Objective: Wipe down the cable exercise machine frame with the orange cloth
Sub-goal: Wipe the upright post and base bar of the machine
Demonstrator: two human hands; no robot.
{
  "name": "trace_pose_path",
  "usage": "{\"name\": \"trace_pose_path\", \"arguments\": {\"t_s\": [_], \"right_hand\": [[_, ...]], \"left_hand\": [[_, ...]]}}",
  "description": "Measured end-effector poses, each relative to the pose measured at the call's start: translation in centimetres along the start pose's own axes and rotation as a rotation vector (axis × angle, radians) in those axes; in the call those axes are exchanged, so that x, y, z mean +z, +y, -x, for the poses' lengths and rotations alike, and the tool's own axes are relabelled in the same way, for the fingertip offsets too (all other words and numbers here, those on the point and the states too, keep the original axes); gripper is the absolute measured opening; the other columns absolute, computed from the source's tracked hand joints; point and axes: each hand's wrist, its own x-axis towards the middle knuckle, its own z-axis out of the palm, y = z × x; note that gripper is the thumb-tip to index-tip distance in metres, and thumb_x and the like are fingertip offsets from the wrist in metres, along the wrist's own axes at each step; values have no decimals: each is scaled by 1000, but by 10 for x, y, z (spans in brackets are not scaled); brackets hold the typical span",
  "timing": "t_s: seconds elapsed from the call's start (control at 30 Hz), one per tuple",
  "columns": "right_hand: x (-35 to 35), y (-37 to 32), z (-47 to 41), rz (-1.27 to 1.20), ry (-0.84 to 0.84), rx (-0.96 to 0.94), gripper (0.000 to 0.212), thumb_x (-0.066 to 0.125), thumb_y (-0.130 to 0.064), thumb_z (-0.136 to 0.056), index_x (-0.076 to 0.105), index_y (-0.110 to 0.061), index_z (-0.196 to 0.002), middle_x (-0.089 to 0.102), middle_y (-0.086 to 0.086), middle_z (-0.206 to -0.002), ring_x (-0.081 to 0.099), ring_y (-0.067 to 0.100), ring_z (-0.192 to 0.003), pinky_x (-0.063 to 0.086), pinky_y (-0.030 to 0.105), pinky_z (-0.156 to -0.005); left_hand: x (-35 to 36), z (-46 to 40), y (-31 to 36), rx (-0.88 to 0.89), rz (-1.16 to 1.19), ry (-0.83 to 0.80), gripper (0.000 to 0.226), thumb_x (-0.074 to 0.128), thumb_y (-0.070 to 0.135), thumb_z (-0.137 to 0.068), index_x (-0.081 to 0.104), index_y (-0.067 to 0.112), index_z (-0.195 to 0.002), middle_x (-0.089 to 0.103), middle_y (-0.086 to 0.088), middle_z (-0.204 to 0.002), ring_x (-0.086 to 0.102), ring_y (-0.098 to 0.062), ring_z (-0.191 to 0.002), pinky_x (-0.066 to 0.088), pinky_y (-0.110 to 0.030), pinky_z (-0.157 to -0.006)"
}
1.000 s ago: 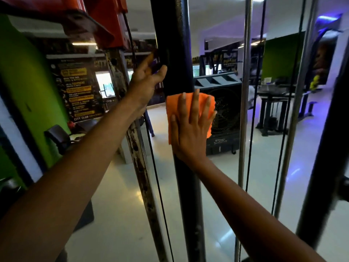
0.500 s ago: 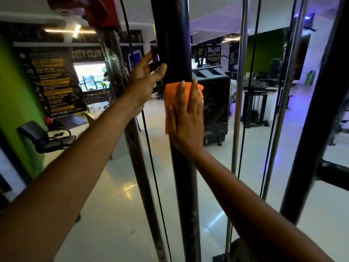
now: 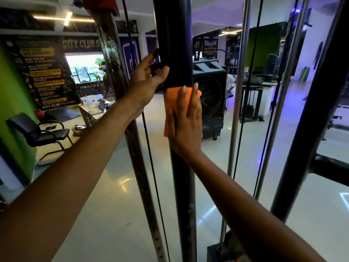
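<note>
Head view: right hand (image 3: 186,127) presses orange cloth (image 3: 171,108) against post (image 3: 175,44).

Orange cloth (image 3: 171,103) mostly under hand (image 3: 186,127)

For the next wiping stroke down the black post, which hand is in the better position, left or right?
Right. The right hand already presses the orange cloth flat against the black post, with bare post below it. The left hand holds no cloth and only rests on the post higher up.
</note>
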Motion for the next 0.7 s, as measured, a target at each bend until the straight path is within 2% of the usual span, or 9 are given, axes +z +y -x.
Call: {"name": "trace_pose_path", "arguments": {"t_s": [0.1, 0.23, 0.37, 0.53, 0.7], "right_hand": [[1, -2, -4, 2, 8, 12, 70, 45, -41, -117, 11, -14, -171, -6, 17, -181, 5, 38, -168, 30, 61, -129], [4, 13, 34, 37, -42, -9, 71, 51, -38, -116, 10, -17, -170, -8, 17, -181, 0, 37, -168, 29, 61, -130], [7, 31, 78, 54, -102, -21, 75, 53, -36, -115, 5, -16, -169, -4, 24, -179, 1, 42, -167, 30, 64, -128], [2, 23, 52, 28, -86, -33, 72, 49, -37, -115, 6, -16, -169, -7, 22, -180, 0, 40, -168, 27, 62, -130], [6, 11, 32, -5, -39, 36, 71, 47, -39, -116, 7, -18, -170, -8, 16, -181, -1, 36, -168, 25, 58, -132]], "left_hand": [[2, 2, 0, 22, -8, 11, 57, 67, 23, -107, 47, 27, -160, 65, 3, -147, 60, -13, -139, 57, -39, -109], [4, 3, -2, 23, 35, 29, 50, 66, 19, -108, 52, 28, -155, 69, 3, -141, 66, -9, -130, 58, -27, -99], [7, 9, -6, -1, 35, 48, 51, 69, 23, -105, 54, 35, -152, 69, 6, -142, 65, -11, -132, 56, -41, -110], [11, 24, -12, -37, 7, 33, 49, 67, 24, -107, 53, 33, -153, 69, 12, -139, 65, -1, -127, 57, -32, -107], [9, 30, -20, -54, -13, 34, 49, 67, 29, -107, 54, 31, -154, 67, 10, -144, 62, -11, -135, 58, -40, -108]]}}
